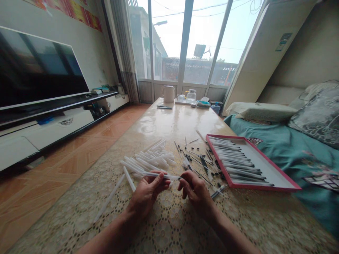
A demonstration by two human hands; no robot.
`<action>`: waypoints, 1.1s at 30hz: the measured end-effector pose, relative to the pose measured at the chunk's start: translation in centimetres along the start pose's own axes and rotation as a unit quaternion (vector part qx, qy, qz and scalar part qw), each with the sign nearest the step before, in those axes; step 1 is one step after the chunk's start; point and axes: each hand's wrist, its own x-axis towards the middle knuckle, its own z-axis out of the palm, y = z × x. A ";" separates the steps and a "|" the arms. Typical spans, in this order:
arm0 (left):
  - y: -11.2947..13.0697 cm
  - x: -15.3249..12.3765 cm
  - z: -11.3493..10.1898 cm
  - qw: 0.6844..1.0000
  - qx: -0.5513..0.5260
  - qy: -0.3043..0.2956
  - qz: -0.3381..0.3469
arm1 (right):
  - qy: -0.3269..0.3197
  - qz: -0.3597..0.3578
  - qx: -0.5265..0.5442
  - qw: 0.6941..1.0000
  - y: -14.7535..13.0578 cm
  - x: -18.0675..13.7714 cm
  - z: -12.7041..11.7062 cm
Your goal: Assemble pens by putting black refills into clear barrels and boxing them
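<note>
My left hand (pixel 153 186) is closed around a slim white pen (pixel 172 177), thumb on top, the pen lying almost level. At its right end, the fingertips of my right hand (pixel 192 185) pinch the pen by a small dark tip, partly hidden by the fingers. Just beyond my left hand lies a loose heap of white pen barrels (pixel 148 157). Thin dark refills (pixel 197 160) and small black caps are scattered past my right hand. A red-rimmed tray (pixel 278 175) on the right holds a row of white pens (pixel 238 158) with dark ends.
The long table has a patterned cover (pixel 169 225). A single white barrel (pixel 109 199) lies apart on the left. At the far end stand a beige kettle (pixel 168 94) and a glass jug (pixel 191 96). A sofa with a teal cover (pixel 267 141) borders the right side.
</note>
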 end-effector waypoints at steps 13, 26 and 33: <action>0.1 0.0 0.1 1.000 0.005 -0.007 -0.008 | -0.016 -0.006 -0.062 0.998 0.1 -0.1 -0.2; 0.0 0.0 0.0 1.000 0.014 -0.024 -0.006 | -0.030 -0.009 -0.093 0.995 0.1 -0.2 -0.3; 0.0 0.1 0.1 1.000 0.015 -0.013 -0.002 | -0.022 -0.016 -0.105 0.994 0.3 -0.2 -0.3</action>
